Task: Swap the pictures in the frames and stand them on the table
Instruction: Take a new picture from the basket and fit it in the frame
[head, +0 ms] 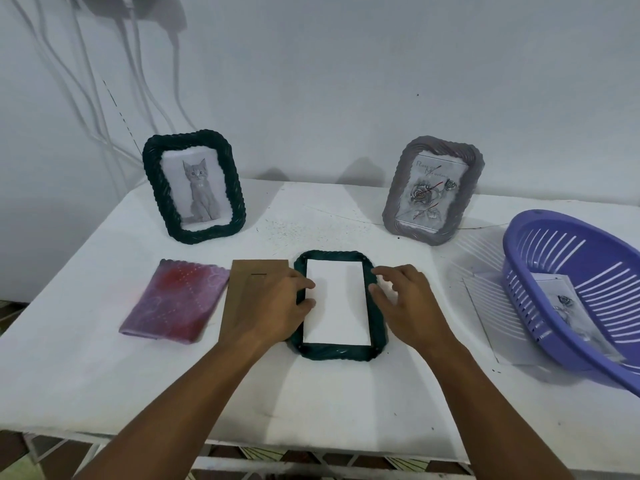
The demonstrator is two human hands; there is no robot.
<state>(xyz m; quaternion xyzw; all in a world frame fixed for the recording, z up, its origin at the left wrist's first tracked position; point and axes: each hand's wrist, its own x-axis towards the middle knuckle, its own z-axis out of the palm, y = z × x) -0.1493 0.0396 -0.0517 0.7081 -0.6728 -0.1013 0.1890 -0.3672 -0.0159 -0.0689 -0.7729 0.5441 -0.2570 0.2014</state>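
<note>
Head camera view, looking down at a white table [104,375] set against a white wall. At the centre of the table lies a dark green rope-textured picture frame [337,351], face down, with a plain white rectangular sheet [336,303] set into its back opening. This lying frame is the landmark for everything else.

Both bare hands rest at this frame. The left hand [273,306] lies on the frame's left edge, its fingers loosely curled and its fingertips touching the left margin of the white sheet. The right hand [405,299] is at the frame's right edge, fingers spread and bent, fingertips at the rim; whether they press down or only hover cannot be told. Neither hand is gripping anything.

Just left of the lying frame, partly under the left hand, lies a flat brown cardboard backing board [249,292]. Farther left lies a flat purple and red patterned sheet [173,303].

Behind the lying frame and to the left, a second dark green rope-textured frame [194,185] stands upright holding a grey kitten picture. Behind and to the right, a grey wavy-edged frame [433,190] stands upright, tilted back, holding a rose picture.

To the right of the lying frame sits a purple slatted plastic basket [568,289] with a rose print [568,306] inside it. A white paper sheet [485,313] lies on the table, partly under the basket.
</note>
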